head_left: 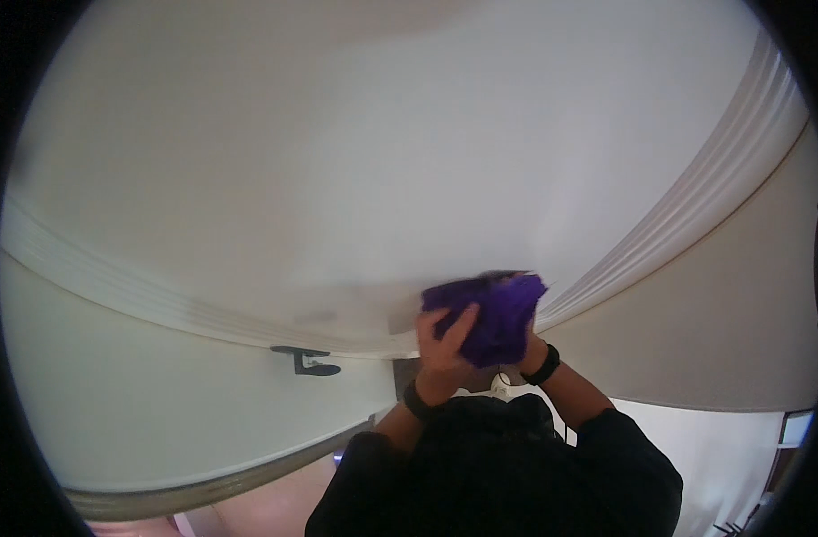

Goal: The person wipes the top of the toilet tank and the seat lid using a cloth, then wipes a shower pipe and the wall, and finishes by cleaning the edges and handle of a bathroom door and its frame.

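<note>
A crumpled purple cloth [494, 318] is bunched between my two hands, just in front of my body. My left hand [440, 352] grips its left side, with the thumb and fingers pressed over the fabric. On the other side my right hand [531, 347] holds the cloth from the right and from behind; most of its fingers are hidden by the folds. Both wrists carry dark bands. Slight blur runs along the cloth's edges. Beyond it spreads a large plain white surface [409, 161]; whether the cloth touches that surface, I cannot tell.
Ribbed white trim [695, 192] borders the white surface on the right and lower left. To my left is a white door [185, 403] with a dark lever handle [311, 360]. A plain pale panel [695, 331] stands on the right. A light-coloured shoe [501, 383] shows below the cloth.
</note>
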A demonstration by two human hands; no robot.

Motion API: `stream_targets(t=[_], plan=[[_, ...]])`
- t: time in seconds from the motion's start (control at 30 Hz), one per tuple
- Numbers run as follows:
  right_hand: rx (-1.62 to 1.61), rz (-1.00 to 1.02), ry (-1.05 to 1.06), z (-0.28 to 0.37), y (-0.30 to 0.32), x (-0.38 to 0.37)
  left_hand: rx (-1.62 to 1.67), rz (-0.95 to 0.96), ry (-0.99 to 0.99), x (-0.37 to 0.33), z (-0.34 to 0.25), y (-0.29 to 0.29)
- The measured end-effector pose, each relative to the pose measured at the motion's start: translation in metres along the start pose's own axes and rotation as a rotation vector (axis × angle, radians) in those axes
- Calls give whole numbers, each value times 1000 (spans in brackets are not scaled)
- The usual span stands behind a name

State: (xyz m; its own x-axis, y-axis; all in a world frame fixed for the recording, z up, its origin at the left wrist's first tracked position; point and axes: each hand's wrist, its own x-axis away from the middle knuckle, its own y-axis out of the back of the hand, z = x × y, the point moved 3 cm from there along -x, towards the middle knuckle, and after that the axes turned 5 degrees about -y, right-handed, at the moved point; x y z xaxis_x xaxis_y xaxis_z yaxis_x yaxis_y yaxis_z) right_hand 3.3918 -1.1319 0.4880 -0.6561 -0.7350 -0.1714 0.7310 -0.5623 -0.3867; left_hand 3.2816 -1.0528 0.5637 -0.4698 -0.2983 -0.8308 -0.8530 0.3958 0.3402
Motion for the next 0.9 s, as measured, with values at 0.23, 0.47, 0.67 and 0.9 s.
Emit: stream_targets(t=[0.23,0.47,0.67,0.9], plan=[[-602,-107,-212,-85,85,31,78,170,43,33,-9,-51],[824,39,571,-49,25,19,-240,-15,58,99,50,-21],[1173,79,910,25,-17,5,-258,-333,-32,42,33,-13],[425,-96,81,-49,109,23,-117,-22,-166,10,-29,-68]])
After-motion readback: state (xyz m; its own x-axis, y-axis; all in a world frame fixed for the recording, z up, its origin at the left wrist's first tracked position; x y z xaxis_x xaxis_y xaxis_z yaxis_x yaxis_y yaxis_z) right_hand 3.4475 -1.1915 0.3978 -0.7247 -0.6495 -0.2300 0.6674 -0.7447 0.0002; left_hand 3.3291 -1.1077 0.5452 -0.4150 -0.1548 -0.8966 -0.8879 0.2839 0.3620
